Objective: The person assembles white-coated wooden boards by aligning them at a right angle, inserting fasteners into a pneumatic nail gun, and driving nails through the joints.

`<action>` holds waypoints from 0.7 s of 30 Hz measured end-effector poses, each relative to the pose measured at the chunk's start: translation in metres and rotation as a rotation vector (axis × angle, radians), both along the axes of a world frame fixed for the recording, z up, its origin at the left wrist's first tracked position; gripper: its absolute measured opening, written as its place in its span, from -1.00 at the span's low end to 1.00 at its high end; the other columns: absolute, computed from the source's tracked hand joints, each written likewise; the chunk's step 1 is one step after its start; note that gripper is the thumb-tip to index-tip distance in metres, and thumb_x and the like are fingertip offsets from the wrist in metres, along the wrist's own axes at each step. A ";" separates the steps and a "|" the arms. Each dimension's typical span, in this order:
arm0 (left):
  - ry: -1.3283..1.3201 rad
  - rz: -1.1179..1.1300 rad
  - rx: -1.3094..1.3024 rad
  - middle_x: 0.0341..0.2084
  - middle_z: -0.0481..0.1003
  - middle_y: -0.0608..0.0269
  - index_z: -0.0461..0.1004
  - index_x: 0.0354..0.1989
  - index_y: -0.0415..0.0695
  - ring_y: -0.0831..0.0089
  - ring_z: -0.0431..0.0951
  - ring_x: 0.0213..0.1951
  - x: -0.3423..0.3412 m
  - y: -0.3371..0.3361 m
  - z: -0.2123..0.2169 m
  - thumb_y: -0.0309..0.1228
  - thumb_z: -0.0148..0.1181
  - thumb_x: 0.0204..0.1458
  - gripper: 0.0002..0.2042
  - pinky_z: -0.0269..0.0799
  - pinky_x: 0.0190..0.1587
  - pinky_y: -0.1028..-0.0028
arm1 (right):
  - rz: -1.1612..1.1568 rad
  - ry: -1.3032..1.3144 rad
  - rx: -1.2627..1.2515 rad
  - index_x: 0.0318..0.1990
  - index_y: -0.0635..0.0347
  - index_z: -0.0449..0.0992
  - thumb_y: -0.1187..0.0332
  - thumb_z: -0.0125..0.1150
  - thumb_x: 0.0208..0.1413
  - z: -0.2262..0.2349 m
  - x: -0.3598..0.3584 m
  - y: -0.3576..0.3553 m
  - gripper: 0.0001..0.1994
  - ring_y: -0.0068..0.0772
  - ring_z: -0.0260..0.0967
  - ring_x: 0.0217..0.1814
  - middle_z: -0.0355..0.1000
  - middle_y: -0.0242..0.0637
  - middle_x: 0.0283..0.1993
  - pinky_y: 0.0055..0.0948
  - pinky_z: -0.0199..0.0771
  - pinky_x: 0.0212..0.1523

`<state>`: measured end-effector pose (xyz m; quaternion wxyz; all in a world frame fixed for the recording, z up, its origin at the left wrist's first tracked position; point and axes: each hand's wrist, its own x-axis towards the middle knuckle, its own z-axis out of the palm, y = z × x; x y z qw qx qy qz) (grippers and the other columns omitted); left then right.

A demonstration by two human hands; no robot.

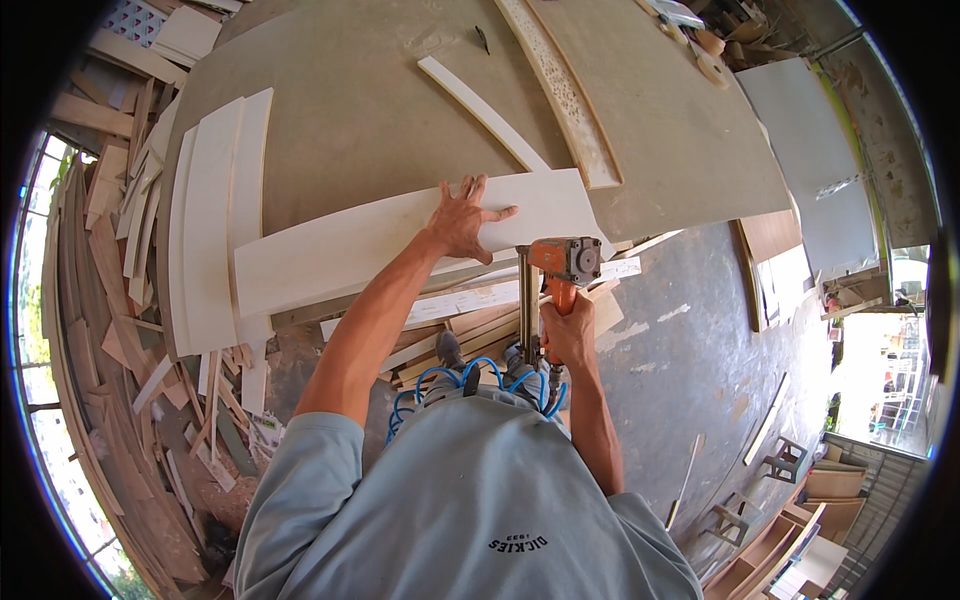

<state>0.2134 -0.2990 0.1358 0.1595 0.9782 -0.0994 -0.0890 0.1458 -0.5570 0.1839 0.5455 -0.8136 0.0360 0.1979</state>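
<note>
Pale curved board (400, 240) held flat at the counter (360, 110) front edge, orange nailer (562, 262) at its right end.

Left hand (462, 218) lies open, fingers spread, pressing the board down. Right hand (568, 335) is closed around the nailer handle, nose against the board's edge. Fastening appears under way; no driven nails are visible. Blue hose (470, 378) trails below.

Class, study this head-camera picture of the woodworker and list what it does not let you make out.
- Head view: the nail gun tip, hidden behind the curved pale board edge and the tool's body.
- Right hand fingers, wrapped around the handle on its far side.
- The blue air hose, its far end cut off by the shirt.
- Under the left hand, the board's surface.
</note>
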 end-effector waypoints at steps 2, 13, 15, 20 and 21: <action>0.002 0.000 0.000 0.44 -0.10 -0.27 0.35 0.29 0.58 -0.20 -0.04 0.44 0.000 0.000 0.001 -0.08 0.53 -0.56 -0.03 -0.16 0.32 -0.40 | -0.008 -0.013 -0.001 -0.09 0.40 0.51 0.44 0.15 0.02 0.001 -0.002 0.003 -0.71 -0.47 0.36 -0.72 0.40 -0.26 -0.65 -0.41 0.34 -0.68; -0.017 0.004 -0.009 0.43 -0.08 -0.27 0.36 0.28 0.55 -0.21 -0.03 0.43 -0.001 0.000 0.002 -0.08 0.56 -0.59 -0.01 -0.14 0.31 -0.42 | -0.014 -0.025 -0.038 -0.11 0.43 0.51 0.44 0.13 0.03 0.008 -0.004 0.008 -0.71 -0.47 0.35 -0.72 0.38 -0.27 -0.65 -0.41 0.34 -0.68; -0.020 0.007 -0.015 0.43 -0.08 -0.28 0.36 0.28 0.55 -0.21 -0.03 0.43 -0.001 0.000 0.002 -0.08 0.57 -0.60 -0.01 -0.14 0.31 -0.43 | -0.006 -0.043 -0.015 -0.12 0.43 0.48 0.48 0.08 0.05 0.007 -0.004 0.008 -0.75 -0.49 0.31 -0.76 0.34 -0.30 -0.66 -0.44 0.31 -0.73; 0.001 -0.005 0.014 0.42 -0.06 -0.26 0.35 0.29 0.55 -0.20 -0.03 0.43 -0.001 -0.001 0.006 -0.06 0.55 -0.57 -0.02 -0.14 0.31 -0.43 | -0.017 -0.024 -0.056 -0.12 0.42 0.52 0.45 0.13 0.02 0.006 -0.007 0.008 -0.72 -0.48 0.34 -0.72 0.38 -0.28 -0.64 -0.42 0.34 -0.68; -0.004 -0.007 0.034 0.41 -0.05 -0.23 0.35 0.30 0.55 -0.17 -0.04 0.42 -0.001 -0.002 0.006 -0.04 0.53 -0.56 -0.03 -0.13 0.31 -0.42 | -0.020 -0.021 -0.068 -0.10 0.41 0.54 0.44 0.15 0.01 0.004 -0.007 0.007 -0.70 -0.48 0.36 -0.71 0.40 -0.27 -0.64 -0.41 0.35 -0.66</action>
